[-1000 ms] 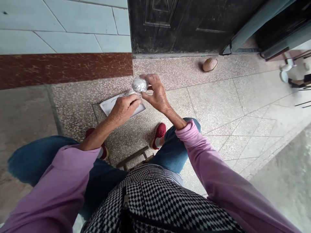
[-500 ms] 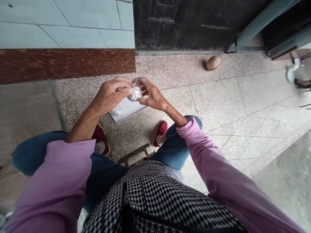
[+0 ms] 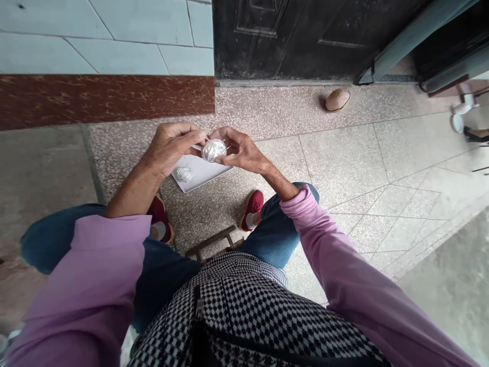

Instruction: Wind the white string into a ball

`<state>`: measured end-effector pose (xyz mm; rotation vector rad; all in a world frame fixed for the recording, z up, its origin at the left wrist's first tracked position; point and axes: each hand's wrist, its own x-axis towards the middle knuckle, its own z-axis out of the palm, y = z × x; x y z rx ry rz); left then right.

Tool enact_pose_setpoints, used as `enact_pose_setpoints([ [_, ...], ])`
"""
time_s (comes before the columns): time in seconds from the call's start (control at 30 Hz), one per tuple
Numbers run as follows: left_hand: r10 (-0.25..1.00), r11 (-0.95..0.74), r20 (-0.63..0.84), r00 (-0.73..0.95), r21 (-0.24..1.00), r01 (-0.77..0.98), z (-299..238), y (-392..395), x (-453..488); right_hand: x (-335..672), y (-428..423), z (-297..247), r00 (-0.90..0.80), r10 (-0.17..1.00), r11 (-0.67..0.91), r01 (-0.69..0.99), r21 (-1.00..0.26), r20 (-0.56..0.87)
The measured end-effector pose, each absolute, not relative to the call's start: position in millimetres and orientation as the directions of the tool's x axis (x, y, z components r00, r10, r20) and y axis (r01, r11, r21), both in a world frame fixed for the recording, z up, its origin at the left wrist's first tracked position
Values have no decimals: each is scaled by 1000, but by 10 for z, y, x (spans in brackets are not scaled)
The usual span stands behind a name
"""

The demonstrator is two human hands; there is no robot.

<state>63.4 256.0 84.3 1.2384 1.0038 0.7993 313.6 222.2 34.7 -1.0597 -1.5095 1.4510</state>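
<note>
A shiny, whitish ball of string [image 3: 214, 151] is held up above a white tray [image 3: 202, 176]. Around its right side curl the fingers and thumb of my right hand [image 3: 242, 152], closed on it. My left hand [image 3: 170, 148] is closed in a pinch at the ball's upper left edge, seemingly on its string; the strand between the fingertips is too fine to make out clearly. A smaller bundle of white string [image 3: 184, 174] lies in the left part of the tray, below my left hand. Both hands hide the tray's far side.
The tray rests on a speckled stone floor [image 3: 344, 163] between my red shoes [image 3: 252, 209]. Beneath me shows part of a low stool frame [image 3: 212, 242]. A tan, rounded object [image 3: 337, 100] lies by the dark door [image 3: 290, 46]. A tiled wall [image 3: 126, 30] rises ahead on the left.
The ball has turned and shifted slightly, showing more of its face. My left thumb has drawn back from the ball's front up to its upper left edge.
</note>
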Motion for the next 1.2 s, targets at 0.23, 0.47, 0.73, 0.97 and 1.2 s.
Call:
enact_pose_setpoints([
  [0.23,877,450,-367,310,854,-262,704,2557,856,3144,2277,388,-326,945,-7,-145,-989,41],
  [0.47,864,412,-331,380,898,-153,678,2356,992,3191,2274,569,-189,982,-6,-90,-996,12],
  [0.73,821,-91,-89,565,955,283,764,2309,798,3215,2345,480,-15,997,75,222,-972,73],
  [0.97,832,-279,4,555,867,413,883,2443,593,3189,2291,482,-206,976,162,440,-883,76],
  [1.2,814,-445,114,569,751,487,798,2544,561,3238,2224,448,-413,911,207,489,-847,-16],
])
